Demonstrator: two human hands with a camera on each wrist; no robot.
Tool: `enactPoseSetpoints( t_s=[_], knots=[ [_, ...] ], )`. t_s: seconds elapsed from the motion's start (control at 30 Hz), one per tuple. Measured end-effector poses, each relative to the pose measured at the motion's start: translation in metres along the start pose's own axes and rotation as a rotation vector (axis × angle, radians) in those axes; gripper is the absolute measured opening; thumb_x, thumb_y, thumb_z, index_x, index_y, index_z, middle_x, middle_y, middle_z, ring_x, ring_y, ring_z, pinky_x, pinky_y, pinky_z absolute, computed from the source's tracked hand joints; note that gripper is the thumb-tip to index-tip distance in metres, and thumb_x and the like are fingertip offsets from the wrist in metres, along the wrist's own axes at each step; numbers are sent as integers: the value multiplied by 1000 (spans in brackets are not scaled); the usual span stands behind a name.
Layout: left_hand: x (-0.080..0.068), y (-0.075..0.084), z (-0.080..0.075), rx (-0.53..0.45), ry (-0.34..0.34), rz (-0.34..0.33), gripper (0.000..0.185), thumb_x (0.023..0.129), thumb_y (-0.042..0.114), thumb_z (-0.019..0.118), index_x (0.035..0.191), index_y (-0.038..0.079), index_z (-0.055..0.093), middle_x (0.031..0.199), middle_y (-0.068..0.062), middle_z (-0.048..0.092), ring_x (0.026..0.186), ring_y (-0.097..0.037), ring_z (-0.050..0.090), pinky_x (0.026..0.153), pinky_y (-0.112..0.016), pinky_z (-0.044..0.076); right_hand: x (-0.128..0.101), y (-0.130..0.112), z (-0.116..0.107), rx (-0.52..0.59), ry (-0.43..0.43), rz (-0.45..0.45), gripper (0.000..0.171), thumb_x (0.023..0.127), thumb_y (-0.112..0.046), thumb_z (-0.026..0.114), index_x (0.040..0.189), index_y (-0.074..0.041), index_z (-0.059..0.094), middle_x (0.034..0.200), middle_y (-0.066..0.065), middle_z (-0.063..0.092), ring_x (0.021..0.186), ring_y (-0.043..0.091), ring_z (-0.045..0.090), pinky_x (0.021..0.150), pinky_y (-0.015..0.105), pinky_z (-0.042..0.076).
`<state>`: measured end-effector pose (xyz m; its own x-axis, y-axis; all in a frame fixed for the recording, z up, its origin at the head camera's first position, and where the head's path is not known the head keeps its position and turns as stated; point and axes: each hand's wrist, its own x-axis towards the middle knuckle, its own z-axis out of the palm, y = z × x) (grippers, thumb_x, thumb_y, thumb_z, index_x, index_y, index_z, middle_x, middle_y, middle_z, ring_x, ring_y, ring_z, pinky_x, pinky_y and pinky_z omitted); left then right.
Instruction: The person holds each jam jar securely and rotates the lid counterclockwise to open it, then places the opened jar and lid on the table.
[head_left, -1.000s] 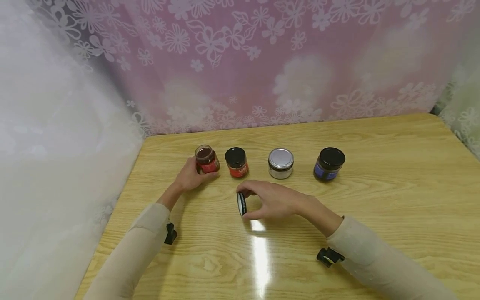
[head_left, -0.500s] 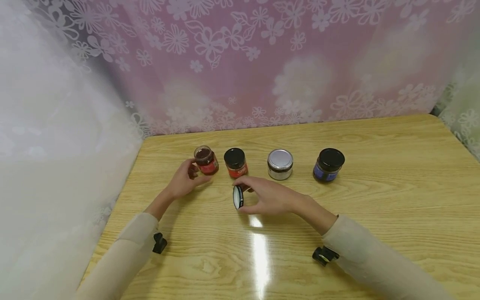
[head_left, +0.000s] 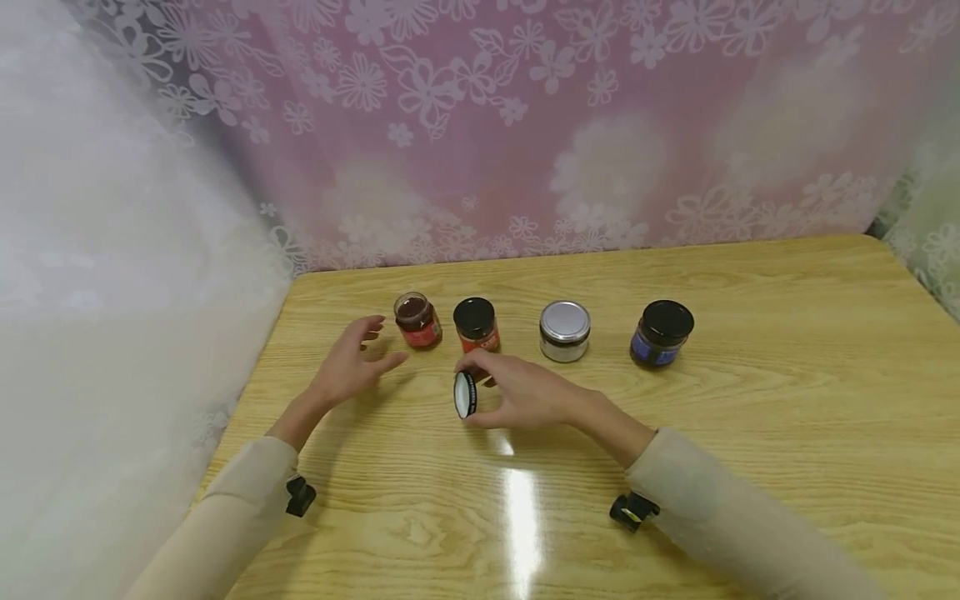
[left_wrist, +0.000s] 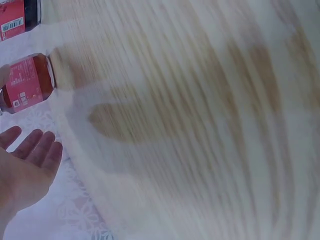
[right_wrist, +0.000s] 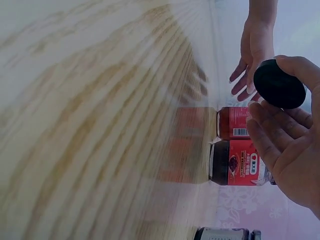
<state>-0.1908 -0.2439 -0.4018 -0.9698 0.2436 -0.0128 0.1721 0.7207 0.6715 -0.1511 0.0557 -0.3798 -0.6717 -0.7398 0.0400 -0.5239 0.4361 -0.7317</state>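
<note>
An uncapped glass jar (head_left: 420,325) with a red label stands at the left end of a row on the table. Just left of it my left hand (head_left: 348,364) hovers, fingers spread and apart from the glass; the left wrist view shows the same gap beside the jar (left_wrist: 31,82). My right hand (head_left: 525,390) pinches a round jar lid (head_left: 465,395) between thumb and fingers, tilted on edge with its pale inside facing left. In the right wrist view the lid's dark top (right_wrist: 280,85) shows. The lid is in front of a black-capped jar (head_left: 476,325) with a red label.
To the right along the row stand a jar with a silver lid (head_left: 565,331) and a black-capped jar with a blue label (head_left: 662,333). A floral curtain (head_left: 480,150) hangs behind the wooden table (head_left: 420,517).
My left hand has let go of the open jar and drawn back to the left. The right hand has carried the lid slightly left and turned its inside more into view.
</note>
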Motion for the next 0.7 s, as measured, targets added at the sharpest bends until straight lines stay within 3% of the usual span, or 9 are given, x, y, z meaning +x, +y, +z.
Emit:
enactPoseSetpoints(
  t_s=[0.3,0.7],
  knots=[
    [-15,1,-6,217,34,92,76,88,55,60,142,6,40,138,-15,44,126,-33,42,100,-51,35,14,0,10,144,28,23,56,83,-24,75,130,-10,47,118,-4,55,113,14,53,94,33,44],
    [-35,3,0,451,87,331,68,87,49,63,138,7,49,139,-15,47,123,-36,46,100,-52,36,31,8,22,275,50,41,57,82,-15,76,128,-7,43,121,2,52,113,17,55,91,34,47]
  ],
)
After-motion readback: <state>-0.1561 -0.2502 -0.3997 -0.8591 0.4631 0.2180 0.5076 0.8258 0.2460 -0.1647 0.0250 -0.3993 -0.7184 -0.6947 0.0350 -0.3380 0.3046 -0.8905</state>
